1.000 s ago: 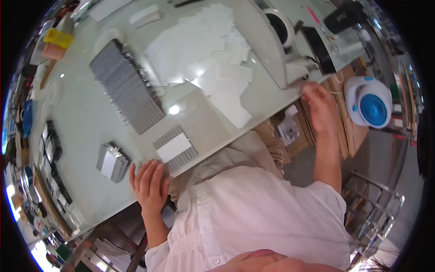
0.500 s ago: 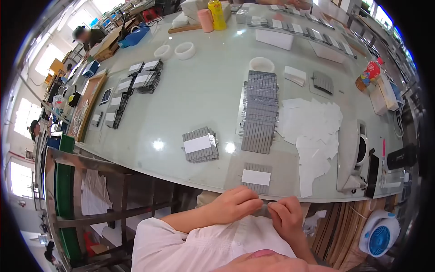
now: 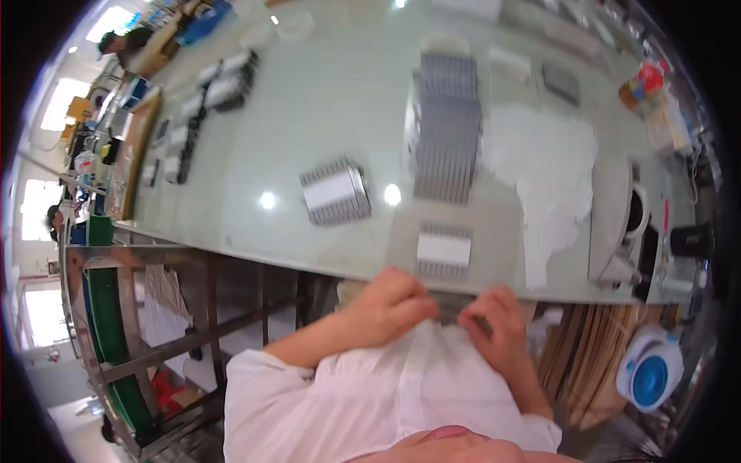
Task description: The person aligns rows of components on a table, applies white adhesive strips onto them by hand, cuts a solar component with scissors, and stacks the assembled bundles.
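My left hand is at the table's front edge, its fingers curled and pressed together. Beside it, a small gap away, my right hand is closed with thumb and fingertips pinched. What either holds, if anything, is too small to make out. Just beyond my hands lies a grey ribbed panel with a white label, on a greyish mat. Left of it sits a stack of similar ribbed panels with a white label on top. A long overlapping row of grey ribbed panels lies farther back.
White paper sheets spread to the right, near a white tape dispenser and a black cup. Labelled stacks stand at back left. A metal frame is below the table, and a fan at lower right.
The view has tilted down, so the table and its things sit higher in the picture and look blurred. My hands remain close together, fingers still curled.
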Available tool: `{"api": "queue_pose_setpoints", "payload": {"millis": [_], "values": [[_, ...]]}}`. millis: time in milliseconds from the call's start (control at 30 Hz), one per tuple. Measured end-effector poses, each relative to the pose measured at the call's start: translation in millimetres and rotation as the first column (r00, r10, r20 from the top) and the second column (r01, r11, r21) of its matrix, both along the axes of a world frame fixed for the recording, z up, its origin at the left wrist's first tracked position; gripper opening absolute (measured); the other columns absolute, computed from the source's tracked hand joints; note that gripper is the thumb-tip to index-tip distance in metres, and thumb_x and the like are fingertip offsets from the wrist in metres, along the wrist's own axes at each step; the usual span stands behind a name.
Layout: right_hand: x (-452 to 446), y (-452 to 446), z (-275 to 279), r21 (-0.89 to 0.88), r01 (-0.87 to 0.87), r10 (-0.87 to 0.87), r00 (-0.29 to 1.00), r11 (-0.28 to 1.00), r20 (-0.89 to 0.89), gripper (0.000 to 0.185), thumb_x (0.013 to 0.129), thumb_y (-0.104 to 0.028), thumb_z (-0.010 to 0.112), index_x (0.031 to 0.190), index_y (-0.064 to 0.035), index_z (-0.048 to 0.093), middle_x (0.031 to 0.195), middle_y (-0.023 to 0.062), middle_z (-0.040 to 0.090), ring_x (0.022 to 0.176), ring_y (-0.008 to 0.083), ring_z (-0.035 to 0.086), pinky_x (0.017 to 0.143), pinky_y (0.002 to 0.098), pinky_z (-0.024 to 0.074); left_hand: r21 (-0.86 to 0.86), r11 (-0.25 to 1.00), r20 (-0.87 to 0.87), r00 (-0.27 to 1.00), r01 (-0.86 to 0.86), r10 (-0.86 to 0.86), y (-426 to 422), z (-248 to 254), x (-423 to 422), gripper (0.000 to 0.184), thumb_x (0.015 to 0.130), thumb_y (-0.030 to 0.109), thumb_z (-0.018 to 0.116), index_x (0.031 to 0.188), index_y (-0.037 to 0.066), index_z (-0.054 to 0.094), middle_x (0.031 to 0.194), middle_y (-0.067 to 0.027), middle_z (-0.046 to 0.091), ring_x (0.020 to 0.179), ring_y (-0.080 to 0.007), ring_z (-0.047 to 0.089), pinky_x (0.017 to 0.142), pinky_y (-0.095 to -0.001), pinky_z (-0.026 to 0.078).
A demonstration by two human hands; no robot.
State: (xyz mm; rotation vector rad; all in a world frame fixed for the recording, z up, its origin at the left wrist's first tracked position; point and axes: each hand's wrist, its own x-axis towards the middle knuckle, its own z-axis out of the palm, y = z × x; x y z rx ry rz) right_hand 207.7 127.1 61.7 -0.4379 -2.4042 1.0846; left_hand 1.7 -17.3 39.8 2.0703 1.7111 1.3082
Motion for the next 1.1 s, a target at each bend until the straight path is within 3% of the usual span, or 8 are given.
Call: {"api": "queue_pose_setpoints", "payload": {"millis": [100,300,400,500,700,900,1000,1100], "values": [[1,2,11,-0.431,0.008,0.034,0.995,0.903,0.089,0.011,0.084,0.002,0.078,0.092,-0.0026,0.07,0.091,0.0102,0.062,0.083,0.0258,0.062,0.073,0.0359,0.0516,-0.093,0.996,0.225,0.974,0.016,0.006,-4,2,4,0.022,0.079,0.001,0.08,0.098,0.008,0.072,0.092,-0.0058,0.063,0.083,-0.0258,0.06,0.072,-0.0382,0.046],[-8,19,-1,-0.551,-0.032,0.079,0.995,0.834,0.061,0.015,0.088,0.007,0.071,0.101,-0.0013,0.069,0.091,0.0093,0.061,0.084,0.0221,0.062,0.072,0.0315,0.0519,-0.16,0.987,0.445,0.891,-0.024,0.094,0,-4,-1,0.028,0.081,0.001,0.081,0.105,0.008,0.067,0.09,-0.0029,0.065,0.084,-0.021,0.061,0.081,-0.0363,0.044],[-27,18,-6,-0.352,0.094,-0.063,0.993,0.931,0.099,0.025,0.087,0.008,0.071,0.108,-0.0043,0.067,0.091,0.0082,0.06,0.083,0.0227,0.06,0.073,0.0328,0.0498,-0.249,0.944,0.356,0.886,-0.217,0.298,8,-10,0,0.034,0.081,0.003,0.082,0.109,0.009,0.064,0.088,0.0007,0.066,0.08,-0.0167,0.061,0.087,-0.0362,0.038],[-42,16,-22,-0.06,0.191,-0.184,0.978,0.98,0.096,0.03,0.085,0.008,0.072,0.111,-0.0074,0.064,0.089,0.0055,0.06,0.082,0.0226,0.057,0.077,0.0357,0.0457,-0.221,0.898,0.105,0.907,-0.379,0.409,20,-17,-3,0.036,0.08,0.006,0.084,0.109,0.011,0.063,0.085,0.0049,0.065,0.074,-0.0141,0.059,0.087,-0.0365,0.034],[-48,16,-32,-0.009,0.204,-0.203,0.976,0.979,0.083,0.032,0.082,0.007,0.075,0.108,-0.0092,0.063,0.085,0.0022,0.059,0.08,0.0222,0.055,0.079,0.0376,0.0394,-0.226,0.875,0.023,0.896,-0.428,0.444,24,-20,-3,0.043,0.076,0.004,0.086,0.109,0.011,0.06,0.082,0.0046,0.068,0.073,-0.0158,0.06,0.086,-0.0393,0.032],[-49,15,-34,0.085,0.195,-0.204,0.973,0.977,0.108,0.031,0.081,0.006,0.076,0.105,-0.009,0.063,0.087,0.0026,0.06,0.079,0.0226,0.055,0.078,0.0379,0.0405,-0.244,0.86,-0.07,0.892,-0.449,0.446,28,-17,-2,0.042,0.073,0.003,0.086,0.107,0.011,0.062,0.088,0.0022,0.068,0.077,-0.0172,0.059,0.086,-0.0389,0.032],[-47,15,-36,0.067,0.211,-0.216,0.973,0.975,0.082,0.027,0.08,0.004,0.078,0.101,-0.0081,0.066,0.089,0.0039,0.06,0.079,0.0232,0.056,0.077,0.037,0.0419,-0.235,0.859,-0.057,0.889,-0.455,0.455,28,-17,-2,0.04,0.073,0.003,0.086,0.105,0.012,0.064,0.091,0.0006,0.067,0.079,-0.018,0.059,0.086,-0.0388,0.033],[-34,16,-35,-0.101,0.264,-0.263,0.964,0.959,0.027,0.024,0.079,0.003,0.08,0.098,-0.0076,0.07,0.094,0.0053,0.061,0.082,0.0235,0.056,0.077,0.0356,0.0431,-0.119,0.885,0.001,0.892,-0.449,0.453,22,-22,-6,0.032,0.077,0.008,0.083,0.106,0.015,0.07,0.09,0.0023,0.062,0.08,-0.0166,0.059,0.086,-0.0386,0.034]]}}
